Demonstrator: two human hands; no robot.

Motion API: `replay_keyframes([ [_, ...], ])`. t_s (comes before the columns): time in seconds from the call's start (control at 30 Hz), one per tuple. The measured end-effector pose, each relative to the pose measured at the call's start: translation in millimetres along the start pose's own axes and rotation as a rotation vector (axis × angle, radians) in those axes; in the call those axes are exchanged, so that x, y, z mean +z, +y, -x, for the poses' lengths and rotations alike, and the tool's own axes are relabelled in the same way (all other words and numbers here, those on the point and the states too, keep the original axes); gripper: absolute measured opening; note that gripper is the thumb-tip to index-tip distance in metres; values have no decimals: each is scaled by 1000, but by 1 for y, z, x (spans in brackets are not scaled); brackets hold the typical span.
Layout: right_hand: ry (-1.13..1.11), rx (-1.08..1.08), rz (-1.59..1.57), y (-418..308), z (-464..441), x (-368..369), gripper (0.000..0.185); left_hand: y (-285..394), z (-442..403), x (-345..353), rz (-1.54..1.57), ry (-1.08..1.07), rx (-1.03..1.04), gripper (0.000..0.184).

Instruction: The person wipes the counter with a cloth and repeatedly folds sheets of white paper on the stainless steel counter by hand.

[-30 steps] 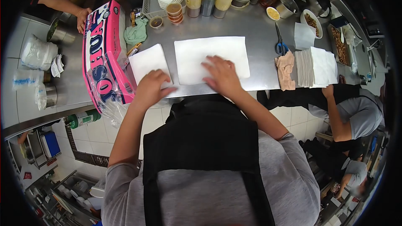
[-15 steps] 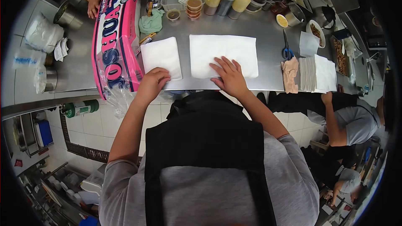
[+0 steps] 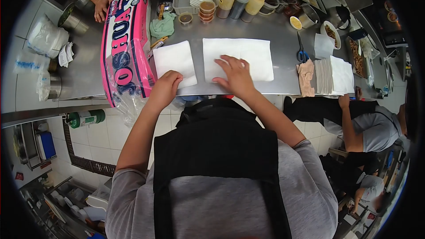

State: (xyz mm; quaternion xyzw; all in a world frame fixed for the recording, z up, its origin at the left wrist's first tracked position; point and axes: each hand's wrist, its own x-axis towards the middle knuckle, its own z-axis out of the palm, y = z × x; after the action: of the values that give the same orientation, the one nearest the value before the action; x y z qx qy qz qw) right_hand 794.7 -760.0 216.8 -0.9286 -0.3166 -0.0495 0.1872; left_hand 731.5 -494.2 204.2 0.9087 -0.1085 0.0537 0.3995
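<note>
At the near edge of a smaller white square of folded napkins (image 3: 175,57), my left hand (image 3: 167,87) has its fingertips drawn together on the paper. My right hand (image 3: 235,74) lies with fingers spread over the left part of a wider white paper napkin (image 3: 254,57), which is flat on the steel counter. Left of both is a large pink, white and navy plastic napkin package (image 3: 126,48), its torn clear end hanging past the counter edge.
Another person's hand (image 3: 102,9) rests on the package's far end. Blue-handled scissors (image 3: 303,55), a crumpled tan cloth (image 3: 305,77) and a stack of folded napkins (image 3: 341,75) lie to the right. Sauce bottles (image 3: 239,4), small sauce cups (image 3: 206,11) and a green cloth (image 3: 162,25) stand behind.
My right hand has slid slightly left across the wide napkin, its fingers a little more bent. My left fingertips have closed more on the smaller square's edge. The view has shifted slightly.
</note>
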Motion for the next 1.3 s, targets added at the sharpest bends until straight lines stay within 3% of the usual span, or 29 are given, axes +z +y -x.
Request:
replay_keyframes([
  [0.07, 73, -12, -90, -25, -11, -5, 45, 17, 1, -3, -43, 10, 39, 16],
  [0.13, 109, -201, -214, -43, -20, -13, 36, 42, 0, -12, -183, 7, 241, 21],
  [0.17, 111, -198, -212, -43, -20, -17, 36, 57, -1, -15, -183, 6, 245, 21],
  [0.23, 31, -413, -380, -41, -23, -26, 26, 84, -1, -25, -232, 107, 231, 28],
  [0.3, -59, -376, -478, -39, -13, -65, 22, 93, -3, -34, -217, 55, 180, 37],
  [0.37, -37, -267, -665, -25, 5, -97, 23, 97, -5, -40, -136, -32, 66, 30],
  [0.43, 133, 4, -976, -4, 19, -112, 20, 97, -19, -42, 20, -26, -17, 27],
  [0.47, 211, 152, -949, 11, 22, -115, 19, 95, -29, -42, 175, -24, -93, 23],
  [0.57, 362, 465, -1010, 58, 13, -99, 18, 82, -63, -18, 240, 93, -197, 24],
  [0.7, 476, 503, -901, 122, 5, -44, 27, 27, -102, 29, 339, -35, -333, 25],
  [0.77, 369, 558, -355, 137, 4, -34, 33, 11, -112, 44, 137, -115, -396, 30],
  [0.8, 313, 568, -275, 140, 4, -33, 39, 3, -114, 51, 134, -122, -396, 30],
  [1.3, 221, 573, -238, 155, -2, -21, 46, 3, -133, 63, 25, 25, -399, 26],
])
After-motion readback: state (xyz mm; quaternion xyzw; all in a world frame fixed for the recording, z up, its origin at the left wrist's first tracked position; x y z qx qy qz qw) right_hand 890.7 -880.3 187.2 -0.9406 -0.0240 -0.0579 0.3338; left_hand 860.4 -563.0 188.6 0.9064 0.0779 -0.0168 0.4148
